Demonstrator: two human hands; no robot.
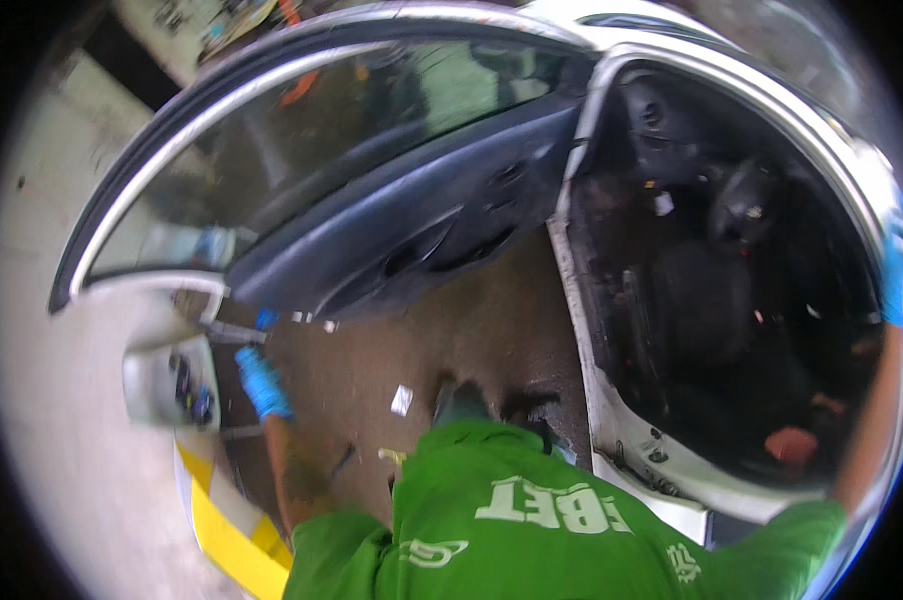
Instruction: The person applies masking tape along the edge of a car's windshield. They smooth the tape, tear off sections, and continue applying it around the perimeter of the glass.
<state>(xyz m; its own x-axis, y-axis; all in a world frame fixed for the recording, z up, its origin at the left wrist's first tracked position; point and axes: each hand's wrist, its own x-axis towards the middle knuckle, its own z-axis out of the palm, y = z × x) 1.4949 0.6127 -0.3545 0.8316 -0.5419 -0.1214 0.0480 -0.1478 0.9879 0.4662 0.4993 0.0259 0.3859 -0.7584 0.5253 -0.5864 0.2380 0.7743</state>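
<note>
My left hand, in a blue glove, hangs low at the left, just below the lower edge of an open car door. Its fingers point forward and look stretched out, though blurred; I see nothing in them. My right arm reaches far out to the right. The right hand, also blue-gloved, lies with long fingers along the white car body at the edge of the door opening. That hand touches the frame and is partly cut by the picture's dark rim. Through the opening show a dark seat and a steering wheel.
Left of my left hand stands a pale container with small tools or parts in it. A yellow-and-white panel is below it. A white paper scrap lies on the brown floor. A reddish thing sits inside the car.
</note>
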